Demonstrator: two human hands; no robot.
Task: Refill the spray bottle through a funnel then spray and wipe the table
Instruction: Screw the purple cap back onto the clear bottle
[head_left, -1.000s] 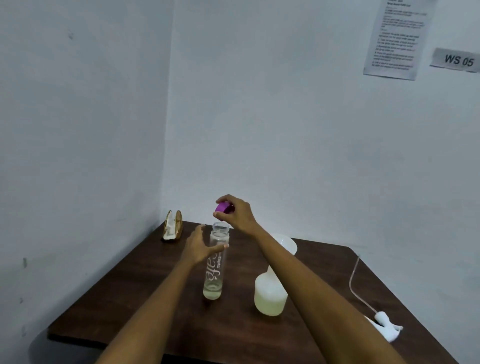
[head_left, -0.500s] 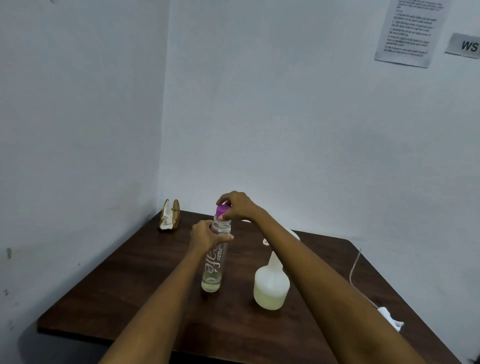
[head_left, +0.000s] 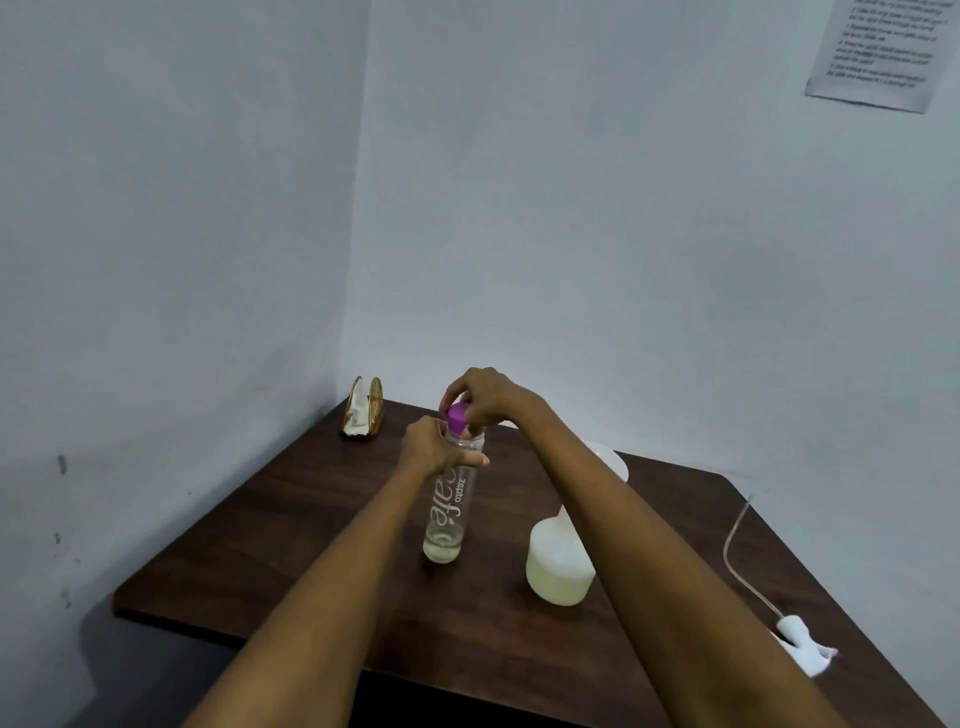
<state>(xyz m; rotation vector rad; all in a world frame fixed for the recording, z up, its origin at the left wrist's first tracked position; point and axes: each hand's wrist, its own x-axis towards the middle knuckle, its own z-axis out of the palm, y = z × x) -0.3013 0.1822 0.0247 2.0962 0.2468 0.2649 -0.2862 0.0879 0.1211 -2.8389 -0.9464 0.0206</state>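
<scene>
A tall clear bottle (head_left: 448, 512) with white lettering stands upright on the dark wooden table (head_left: 291, 535), a little pale liquid at its bottom. My left hand (head_left: 434, 449) grips its neck. My right hand (head_left: 480, 397) pinches the purple cap (head_left: 457, 417), which sits on the bottle's mouth. To the right stands the white spray bottle body (head_left: 556, 569), part filled with yellowish liquid, with a white funnel (head_left: 610, 462) in its neck, largely hidden behind my right forearm. The white spray head (head_left: 797, 636) with its thin tube lies at the table's right edge.
A gold napkin holder (head_left: 363, 410) with a white napkin stands in the far left corner of the table. Walls close in on the left and behind. A printed sheet (head_left: 878, 52) hangs on the back wall at upper right.
My right hand brought the purple cap down from above the open bottle onto its mouth. My left hand closed around the bottle's neck. The camera tilted slightly.
</scene>
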